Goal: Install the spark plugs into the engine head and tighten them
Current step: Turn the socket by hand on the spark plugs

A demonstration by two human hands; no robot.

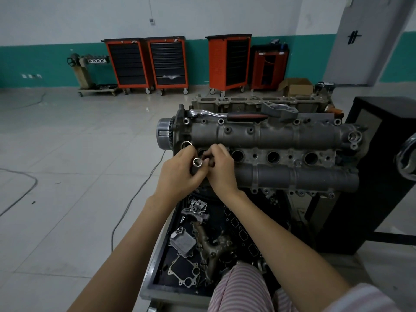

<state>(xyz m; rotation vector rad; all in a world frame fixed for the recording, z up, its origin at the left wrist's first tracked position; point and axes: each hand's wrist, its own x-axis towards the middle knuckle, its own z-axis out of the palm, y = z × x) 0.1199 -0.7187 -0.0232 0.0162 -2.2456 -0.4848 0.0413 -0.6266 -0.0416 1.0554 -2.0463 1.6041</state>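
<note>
**Steel socket and dark plug held over the engine head**

Steel, short and shiny, the socket [197,162] sits in the left hand [180,174], fingers curled round its barrel, open end up. The right hand [221,171] pinches a small dark piece [208,160] — probably a spark plug, though mostly hidden — just beside the socket mouth. Both hover above the engine head [270,136], at its pulley end, over the first plug well.

A plug is likely light and rigid, with a brittle insulator and fine threads; best held by the upper body and started by hand. The socket looks smooth, maybe oily.

Along the head's middle, three more wells [273,156] stand open. A ratchet [227,115] with a red-and-black grip lies on the head's far edge. Below the head, a tray [157,262] holds loose castings and gaskets. Nothing blocks the wells.
</note>
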